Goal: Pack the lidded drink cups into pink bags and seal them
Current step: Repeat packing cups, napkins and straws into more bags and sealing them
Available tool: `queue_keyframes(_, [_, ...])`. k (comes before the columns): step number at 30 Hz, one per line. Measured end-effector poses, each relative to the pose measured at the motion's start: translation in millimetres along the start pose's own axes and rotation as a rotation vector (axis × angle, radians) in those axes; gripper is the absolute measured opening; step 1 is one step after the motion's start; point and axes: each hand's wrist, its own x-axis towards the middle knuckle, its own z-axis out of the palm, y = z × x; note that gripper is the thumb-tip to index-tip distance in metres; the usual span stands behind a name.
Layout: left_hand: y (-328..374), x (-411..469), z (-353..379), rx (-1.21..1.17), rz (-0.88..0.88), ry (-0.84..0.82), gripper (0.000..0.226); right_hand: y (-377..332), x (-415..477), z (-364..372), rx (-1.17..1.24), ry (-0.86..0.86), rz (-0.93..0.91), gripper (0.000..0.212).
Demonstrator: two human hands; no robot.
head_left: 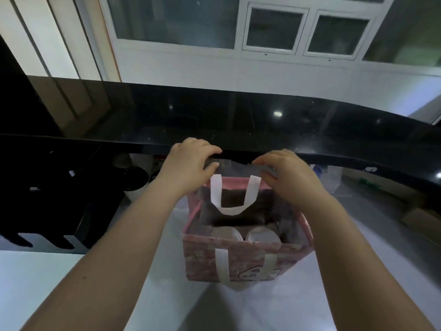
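Both arms reach forward, left hand [191, 158] and right hand [286, 174] side by side, fingers curled, pinching the far rim of the pink bag [202, 259].

Pink bag [245, 259] on white counter [43, 283]

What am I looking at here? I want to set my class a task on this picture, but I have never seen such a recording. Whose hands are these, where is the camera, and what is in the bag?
There is no machine here. A person wears one wide-angle camera on the head, looking forward and down, so the two bare arms reach in from the bottom of the picture. The left hand and the right hand each pinch the far top edge of a pink bag, whose mouth is open. Inside it stand two lidded cups, side by side; only their pale lids show. A white handle hangs on the bag's far wall and another on its near wall. Under the bag is a pale surface. Behind it runs a glossy black counter, with windows beyond.
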Motion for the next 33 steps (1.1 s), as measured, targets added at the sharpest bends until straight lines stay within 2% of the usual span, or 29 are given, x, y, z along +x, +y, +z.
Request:
queue_keyframes(8, [-49.9, 30.5, 26.4, -0.015, 0.096, -0.036, 0.036, 33.2, 30.6, 18.1, -0.151, 0.025, 0.004, 0.02])
queue_keyframes(13, [-71.9, 39.0, 40.6, -0.192, 0.122, -0.034, 0.029, 63.1, 28.4, 24.7, -0.147, -0.006, 0.125, 0.02])
queue_keyframes(17, [-96.0, 40.8, 48.6, -0.42, 0.096, -0.034, 0.026, 78.2, 15.7, 26.6, 0.037, 0.014, 0.286, 0.023])
queue_keyframes(20, [-105.5, 40.5, 65.3, -0.347, 0.102, -0.077, 0.027, 90.2, 11.5, 32.2, 0.233, 0.045, 0.395, 0.023])
queue_keyframes(24, [-96.1, 45.7, 96.4, -0.231, 0.178, -0.202, 0.033, 102.9, 16.3, 52.3, 0.427, 0.083, 0.393, 0.025])
queue_keyframes(28, [-86.9, 57.5, 121.1, -0.155, 0.282, -0.302, 0.037, 115.8, 22.5, 81.6, 0.578, -0.076, 0.46, 0.018])
queue_keyframes(31, [-81.7, 59.0, 135.5, -0.13, 0.363, -0.199, 0.036, 133.8, 27.0, 107.7, 0.593, -0.172, 0.446, 0.02])
queue_keyframes(33, [-74.1, 58.0, 143.5, -0.166, 0.426, -0.162, 0.033, 137.9, 34.0, 115.5, 0.57, -0.287, 0.472, 0.032])
